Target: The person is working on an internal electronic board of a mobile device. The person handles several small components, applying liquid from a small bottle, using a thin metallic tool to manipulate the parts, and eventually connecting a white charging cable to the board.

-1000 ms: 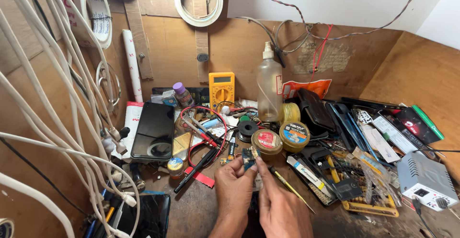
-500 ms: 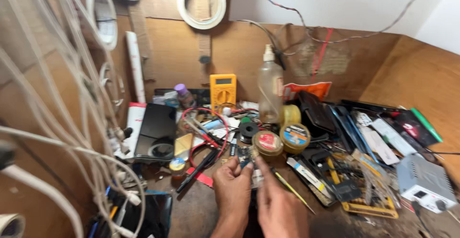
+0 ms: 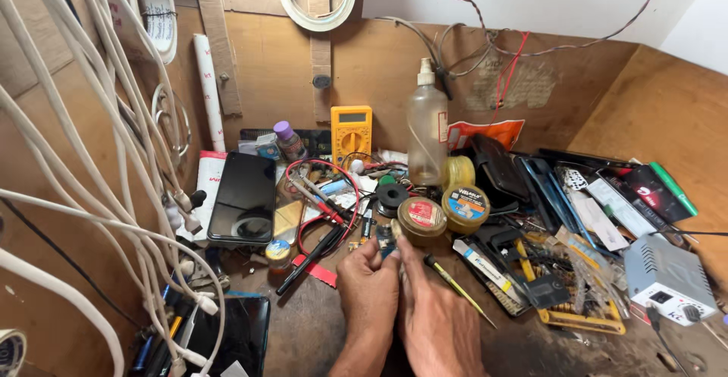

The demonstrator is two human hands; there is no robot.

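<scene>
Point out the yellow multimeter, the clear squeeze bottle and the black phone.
yellow multimeter (image 3: 351, 132): head view, on its dial face.
clear squeeze bottle (image 3: 428, 138): head view, mid body.
black phone (image 3: 243, 196): head view, centre of its dark screen.

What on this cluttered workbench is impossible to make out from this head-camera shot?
- The small part between the left hand and the right hand: too small, mostly covered by the fingertips.
- Whether either hand truly grips it: cannot tell.
- Forearms: cut off by the bottom edge.
- The dark phone at bottom left: partly hidden behind the white cables.
- The multimeter display: too small to read.
</scene>
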